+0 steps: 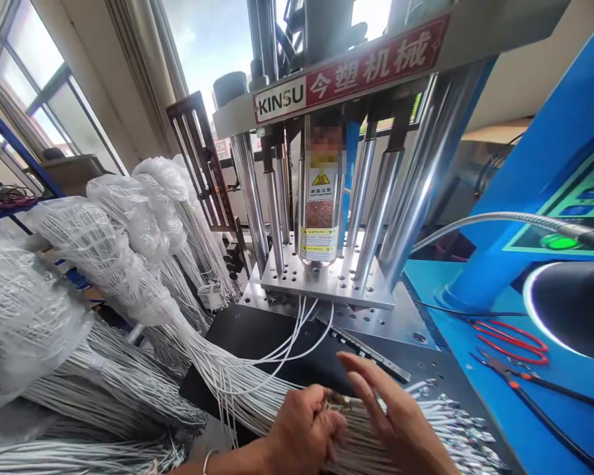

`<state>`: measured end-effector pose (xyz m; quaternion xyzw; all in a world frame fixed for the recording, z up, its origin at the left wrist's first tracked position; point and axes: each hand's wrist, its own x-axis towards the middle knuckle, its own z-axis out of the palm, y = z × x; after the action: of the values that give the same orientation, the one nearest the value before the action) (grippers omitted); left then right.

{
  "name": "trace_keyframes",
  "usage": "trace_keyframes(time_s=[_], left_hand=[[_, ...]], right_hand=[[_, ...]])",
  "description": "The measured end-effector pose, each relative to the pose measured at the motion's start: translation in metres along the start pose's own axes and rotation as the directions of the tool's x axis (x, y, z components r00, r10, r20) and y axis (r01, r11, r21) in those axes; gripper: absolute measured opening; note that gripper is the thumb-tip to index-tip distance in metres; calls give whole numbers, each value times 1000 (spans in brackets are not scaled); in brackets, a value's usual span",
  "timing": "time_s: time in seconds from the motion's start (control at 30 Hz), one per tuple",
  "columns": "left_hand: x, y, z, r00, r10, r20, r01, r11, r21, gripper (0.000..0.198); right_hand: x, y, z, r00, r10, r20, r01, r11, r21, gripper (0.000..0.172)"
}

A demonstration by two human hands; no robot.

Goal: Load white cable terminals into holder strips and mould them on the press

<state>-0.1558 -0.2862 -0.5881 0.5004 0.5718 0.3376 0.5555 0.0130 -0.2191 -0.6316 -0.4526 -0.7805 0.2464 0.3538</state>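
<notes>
My left hand [299,422] is closed, with a small brownish, metallic-looking piece [337,400] at its thumb and fingertips. Blur and the fingers hide what kind of thing it is. Just to the right, my right hand [393,415] has its fingers stretched out and holds nothing. Both hands are over a thick bundle of white cables [252,389], whose terminated ends [468,422] fan out at lower right. Several cables run from the bundle up to the metal mould plate [321,280] of an upright moulding press [319,211].
More white cable bundles wrapped in clear plastic [103,237] crowd the left side. On the blue machine table [438,284] lie pliers [509,379] and a red coiled cord [515,340]. A dark lamp with a bright ring [574,303] stands at right. A metal strip [376,356] lies before the press.
</notes>
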Motion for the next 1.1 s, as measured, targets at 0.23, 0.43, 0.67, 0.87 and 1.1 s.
trace_keyframes(time_s=[0.23,0.43,0.67,0.87,1.1], left_hand=[[14,1,1,985,108,-137,-99,992,73,28],[27,-3,1,1000,-15,-27,7,969,-247,41],[39,1,9,999,-40,-2,39,969,-244,43],[38,6,17,998,-57,5,57,994,-94,45],[37,6,26,995,-96,37,100,986,-134,42]], right_hand=[[30,50,-31,972,18,235,134,777,-615,37],[43,19,-52,867,389,310,-151,799,-582,12],[9,-12,-44,830,363,424,-543,700,464,21],[1,-13,-14,878,404,259,-473,639,607,41],[0,-11,-14,900,392,192,-428,709,560,41]])
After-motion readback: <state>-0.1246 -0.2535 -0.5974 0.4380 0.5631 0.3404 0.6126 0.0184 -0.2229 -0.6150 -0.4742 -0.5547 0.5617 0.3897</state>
